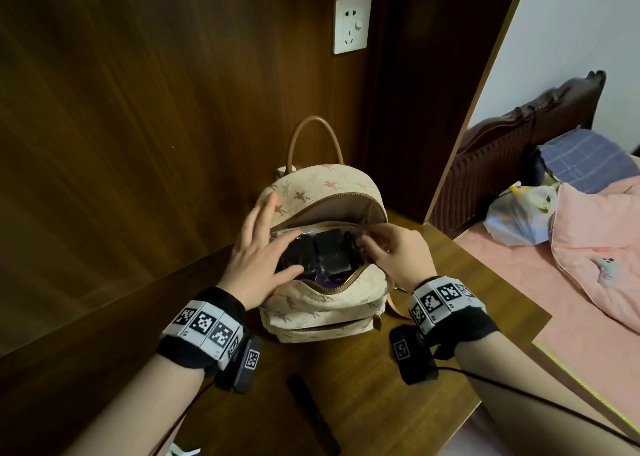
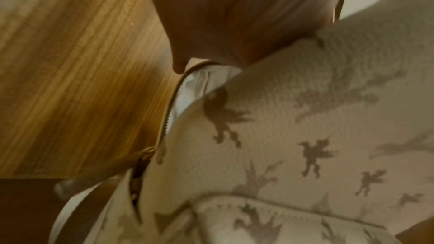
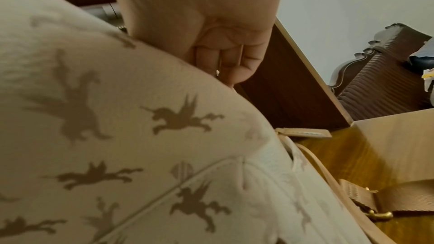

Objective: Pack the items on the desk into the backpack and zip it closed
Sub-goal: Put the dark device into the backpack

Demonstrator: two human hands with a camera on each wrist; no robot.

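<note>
clear pouch [image 1: 322, 247] between both hands, in backpack [image 1: 322, 303]

Head camera looks steeply down over the cream unicorn-print leather backpack [image 1: 322, 303] on the brown wooden bench [image 1: 433, 334]; both wrist cameras press close against its sides.

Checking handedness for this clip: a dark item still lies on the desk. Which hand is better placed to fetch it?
Probably the left hand: it lies open on the pouch, nearer the dark item; the right hand grips the pouch.
</note>
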